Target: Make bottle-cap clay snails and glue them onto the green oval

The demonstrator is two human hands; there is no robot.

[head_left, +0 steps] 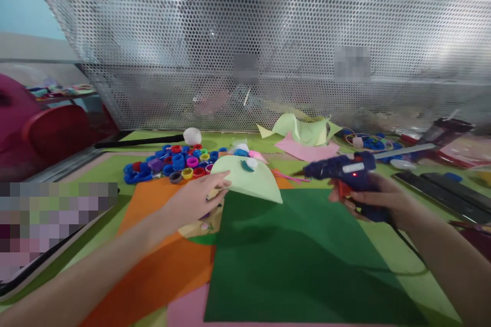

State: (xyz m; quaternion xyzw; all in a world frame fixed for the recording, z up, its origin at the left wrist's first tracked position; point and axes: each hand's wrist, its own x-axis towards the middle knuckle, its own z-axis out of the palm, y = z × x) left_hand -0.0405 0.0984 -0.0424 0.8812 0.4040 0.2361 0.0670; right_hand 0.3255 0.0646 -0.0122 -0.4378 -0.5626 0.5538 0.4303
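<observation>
My left hand [201, 195] pinches the left edge of a pale green rounded paper cutout [245, 180]. A small teal piece [246, 166] and a white round piece [252, 162] sit near its top. My right hand [378, 199] is wrapped round a dark blue glue gun [341, 166], its nozzle pointing left toward the cutout and apart from it. A glue stick [406, 151] sticks out of the gun's back. Beneath both hands lies a dark green sheet [299, 260], overlapping an orange sheet [153, 255]. Under my left hand is a partly hidden decorated round piece [205, 232].
Several coloured bottle caps [178, 162] are heaped behind my left hand. A black stick with a white ball end [192, 136] lies at the back left. Green paper scraps [301, 127] and pink paper [307, 150] lie before a perforated metal panel [215, 61]. A black object [441, 194] lies at right.
</observation>
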